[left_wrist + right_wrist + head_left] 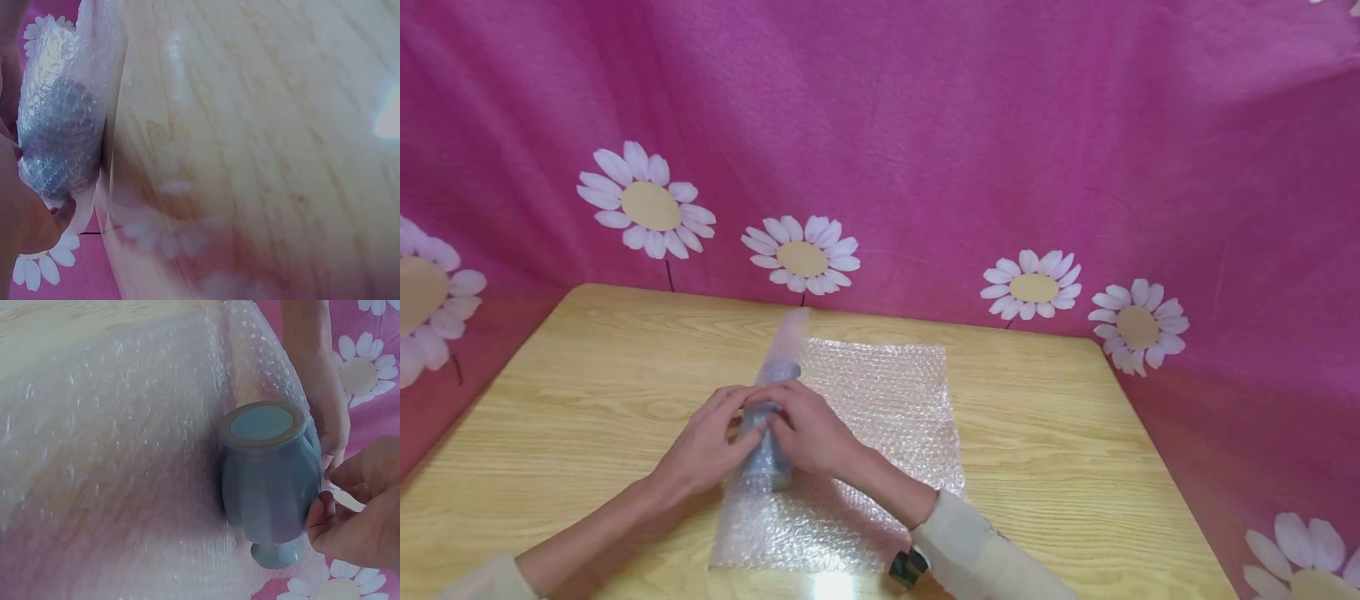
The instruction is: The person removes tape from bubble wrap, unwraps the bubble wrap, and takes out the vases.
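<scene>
A blue-grey vase (269, 487) with a rounded body and a narrow neck lies on its side on a sheet of bubble wrap (880, 408). The sheet's left part is lifted up and over the vase's left side, and the vase shows through it in the left wrist view. My left hand (703, 446) grips the wrap against the vase from the left, thumb toward the near end. From the right, my right hand (808, 429) curls over the vase and pinches the lifted wrap, fingertips close to the left hand's. The hands partly hide the vase in the head view.
Beneath everything is a light wooden table (1037, 467). The rest of the sheet spreads flat to the right of the vase. A small black object (908, 567) is by the right sleeve. A pink cloth (910, 150) with daisies hangs behind and beside the table.
</scene>
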The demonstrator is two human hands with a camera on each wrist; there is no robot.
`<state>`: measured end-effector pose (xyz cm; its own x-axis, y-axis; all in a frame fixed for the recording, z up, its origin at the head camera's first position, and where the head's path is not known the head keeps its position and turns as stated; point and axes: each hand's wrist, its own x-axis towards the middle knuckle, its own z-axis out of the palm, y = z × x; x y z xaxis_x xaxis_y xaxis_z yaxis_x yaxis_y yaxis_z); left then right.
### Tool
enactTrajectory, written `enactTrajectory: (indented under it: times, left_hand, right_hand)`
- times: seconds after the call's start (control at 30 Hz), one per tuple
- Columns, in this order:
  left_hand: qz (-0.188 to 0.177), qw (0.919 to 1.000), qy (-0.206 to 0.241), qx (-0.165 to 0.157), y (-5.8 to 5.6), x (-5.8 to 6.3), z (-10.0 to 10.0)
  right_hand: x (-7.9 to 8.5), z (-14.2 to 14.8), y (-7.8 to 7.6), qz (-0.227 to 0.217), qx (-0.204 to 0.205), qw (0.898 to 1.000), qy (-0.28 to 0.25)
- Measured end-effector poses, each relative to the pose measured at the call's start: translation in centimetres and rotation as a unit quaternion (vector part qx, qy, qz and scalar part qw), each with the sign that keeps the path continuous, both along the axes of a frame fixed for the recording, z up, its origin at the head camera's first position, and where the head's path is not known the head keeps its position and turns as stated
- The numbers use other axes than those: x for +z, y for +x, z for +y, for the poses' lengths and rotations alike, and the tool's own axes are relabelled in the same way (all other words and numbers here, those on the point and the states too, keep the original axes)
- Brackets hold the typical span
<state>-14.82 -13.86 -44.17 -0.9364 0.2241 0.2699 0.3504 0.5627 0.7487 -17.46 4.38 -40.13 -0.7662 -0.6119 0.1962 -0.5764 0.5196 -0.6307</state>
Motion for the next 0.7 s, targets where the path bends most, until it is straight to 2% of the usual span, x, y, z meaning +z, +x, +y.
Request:
enactTrajectory:
  times: [0.27,0.5,0.7]
  left_hand:
    - [-0.006,0.9999,0.008,0.01,0.3,-0.1,-0.2]
    - [-0.017,0.9997,0.012,0.01,0.2,-0.1,-0.2]
    - [-0.025,0.9994,0.019,0.014,0.3,-0.1,-0.1]
  right_hand:
    - [0.3,0.0,0.4,-0.02,0.01,0.999,-0.032]
    - [0.5,1.2,0.4,-0.038,0.014,0.997,-0.072]
    - [0.5,3.4,0.4,-0.045,0.0,0.998,-0.039]
